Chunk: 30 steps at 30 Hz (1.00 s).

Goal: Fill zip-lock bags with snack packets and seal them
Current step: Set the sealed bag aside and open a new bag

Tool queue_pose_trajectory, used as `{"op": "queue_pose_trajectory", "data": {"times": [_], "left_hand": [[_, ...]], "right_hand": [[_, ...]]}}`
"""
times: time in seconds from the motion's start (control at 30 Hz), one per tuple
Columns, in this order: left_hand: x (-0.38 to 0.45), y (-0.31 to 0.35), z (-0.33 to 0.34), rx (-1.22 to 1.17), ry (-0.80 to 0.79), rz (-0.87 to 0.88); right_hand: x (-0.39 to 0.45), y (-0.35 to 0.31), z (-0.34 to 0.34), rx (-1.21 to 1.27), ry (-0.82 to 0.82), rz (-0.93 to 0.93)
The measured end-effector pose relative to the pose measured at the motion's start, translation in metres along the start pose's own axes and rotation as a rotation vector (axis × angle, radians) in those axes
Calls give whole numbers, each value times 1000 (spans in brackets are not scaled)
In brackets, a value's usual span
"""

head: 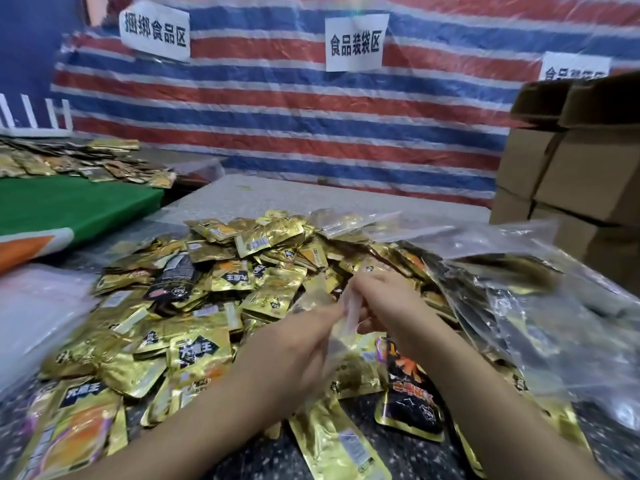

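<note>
A big heap of gold snack packets (242, 282) covers the table in front of me. Above its near side both hands meet on one clear zip-lock bag (349, 344) with gold and black packets showing inside. My left hand (304, 344) pinches the bag's top strip from the left. From the right, my right hand (384, 303) pinches the same strip. The hands are blurred, so I cannot tell whether the seal is closed.
Filled clear bags (519, 306) pile up on the right. Stacked cardboard boxes (571, 174) stand at the back right. Flat empty clear bags (38, 306) lie at the left. A green board (69, 202) and more packets (69, 161) lie at the back left.
</note>
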State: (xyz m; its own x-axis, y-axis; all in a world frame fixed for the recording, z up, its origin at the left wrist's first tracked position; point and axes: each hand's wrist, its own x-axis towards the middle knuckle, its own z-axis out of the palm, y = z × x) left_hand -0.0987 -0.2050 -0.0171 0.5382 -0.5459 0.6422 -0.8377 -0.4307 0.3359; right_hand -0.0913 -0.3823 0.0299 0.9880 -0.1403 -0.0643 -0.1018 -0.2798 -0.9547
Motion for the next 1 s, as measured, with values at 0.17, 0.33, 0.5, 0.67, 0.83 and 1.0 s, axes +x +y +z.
{"op": "queue_pose_trajectory", "data": {"times": [0.17, 0.33, 0.5, 0.67, 0.83, 1.0], "left_hand": [[-13, -2, 1, -89, -174, -194], [-8, 2, 1, -444, 14, -350], [-10, -2, -3, -460, 80, -386], [-14, 0, -2, -445, 42, -372], [-16, -1, 0, -408, -12, -376], [-16, -4, -1, -414, -48, -395]], "right_hand": [[-5, -3, -6, -11, -98, -52], [-17, -8, -10, -90, -295, -135], [-27, -6, -3, -125, -430, -120], [-24, 1, 4, -98, -465, -111], [-21, 2, 0, -56, -539, -103], [-18, 3, -6, -91, -528, -89]]}}
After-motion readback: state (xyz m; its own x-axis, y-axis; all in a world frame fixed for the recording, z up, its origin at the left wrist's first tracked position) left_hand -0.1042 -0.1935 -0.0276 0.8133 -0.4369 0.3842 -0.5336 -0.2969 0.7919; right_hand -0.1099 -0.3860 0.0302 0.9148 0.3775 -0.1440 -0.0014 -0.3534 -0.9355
